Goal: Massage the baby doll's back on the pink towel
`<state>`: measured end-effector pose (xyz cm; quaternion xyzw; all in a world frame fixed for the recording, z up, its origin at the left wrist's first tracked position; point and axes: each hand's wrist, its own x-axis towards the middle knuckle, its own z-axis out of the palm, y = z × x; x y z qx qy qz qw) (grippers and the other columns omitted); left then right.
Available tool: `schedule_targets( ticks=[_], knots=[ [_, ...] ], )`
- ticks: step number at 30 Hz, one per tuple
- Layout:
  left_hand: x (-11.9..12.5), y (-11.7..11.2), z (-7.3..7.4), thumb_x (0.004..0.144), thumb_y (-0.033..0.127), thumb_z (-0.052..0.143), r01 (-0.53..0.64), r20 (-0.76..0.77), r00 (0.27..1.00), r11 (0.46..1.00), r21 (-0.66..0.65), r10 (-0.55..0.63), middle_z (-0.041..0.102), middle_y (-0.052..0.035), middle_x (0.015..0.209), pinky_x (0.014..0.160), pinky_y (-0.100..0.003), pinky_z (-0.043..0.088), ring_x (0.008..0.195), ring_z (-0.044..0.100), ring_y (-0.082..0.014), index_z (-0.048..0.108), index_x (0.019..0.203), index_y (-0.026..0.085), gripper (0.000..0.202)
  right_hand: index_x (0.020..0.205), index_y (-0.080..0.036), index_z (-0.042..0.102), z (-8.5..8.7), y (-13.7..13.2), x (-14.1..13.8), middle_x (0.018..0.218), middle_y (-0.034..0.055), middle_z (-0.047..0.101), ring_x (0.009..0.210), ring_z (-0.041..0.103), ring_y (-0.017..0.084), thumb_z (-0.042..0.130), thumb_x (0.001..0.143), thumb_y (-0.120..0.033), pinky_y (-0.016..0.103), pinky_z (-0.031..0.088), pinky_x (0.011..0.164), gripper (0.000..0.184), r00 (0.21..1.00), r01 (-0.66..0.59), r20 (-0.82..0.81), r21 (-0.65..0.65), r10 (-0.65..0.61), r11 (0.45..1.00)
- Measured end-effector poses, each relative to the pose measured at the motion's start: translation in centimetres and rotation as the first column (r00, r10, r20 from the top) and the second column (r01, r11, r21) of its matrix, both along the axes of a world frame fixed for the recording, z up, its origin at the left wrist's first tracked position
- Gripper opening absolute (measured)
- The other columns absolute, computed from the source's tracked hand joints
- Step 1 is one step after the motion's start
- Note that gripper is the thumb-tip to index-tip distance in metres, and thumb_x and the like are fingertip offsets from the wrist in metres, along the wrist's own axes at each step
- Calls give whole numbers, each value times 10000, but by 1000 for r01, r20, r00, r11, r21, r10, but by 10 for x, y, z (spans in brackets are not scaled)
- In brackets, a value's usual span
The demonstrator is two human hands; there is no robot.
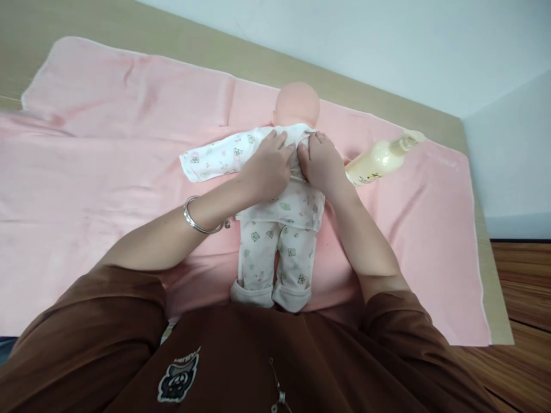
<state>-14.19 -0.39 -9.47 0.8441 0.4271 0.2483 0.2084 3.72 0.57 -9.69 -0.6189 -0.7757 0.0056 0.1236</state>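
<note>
A baby doll (297,104) lies with its smooth, bare head away from me and no face showing. It wears a white long-sleeved baby shirt (221,156) and matching printed trousers (295,255) with turned-up cuffs. My left hand (271,166) rests on the upper part of the shirt, its fingers spread toward the collar. Beside it, my right hand (325,166) has its fingers curled at the other shoulder, closed on the shirt cloth, which creases between both hands. One sleeve stretches out to the left; the other is hidden behind my right hand and arm.
A pink cloth (129,132) with several wrinkles lies under the doll on a wooden table (206,49). Close to my right forearm, a pale yellow pump bottle (379,160) lies tilted on the cloth. A white wall (365,46) stands behind; wooden floor (523,287) shows at right.
</note>
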Motion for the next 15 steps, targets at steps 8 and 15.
schedule_targets(
  ticks=[8,15],
  knots=[
    [-6,52,-43,990,330,481,-157,127,980,987,35,151,691,-159,1236,1228,-678,449,1310,604,-400,676,1089,243,236,1389,38,615,35,-43,-31,1451,279,658,1421,589,399,330,1090,-321,538,472,1228,547,996,46,85,-45,-42,998],
    [-6,50,-57,1022,505,459,-181,149,972,983,-11,181,527,-171,1622,1360,-655,222,1593,378,-407,559,1473,207,550,1458,24,584,28,-38,-33,1571,251,587,1534,505,370,418,1040,-305,528,409,1309,558,996,89,-15,-77,-91,993]
  ],
)
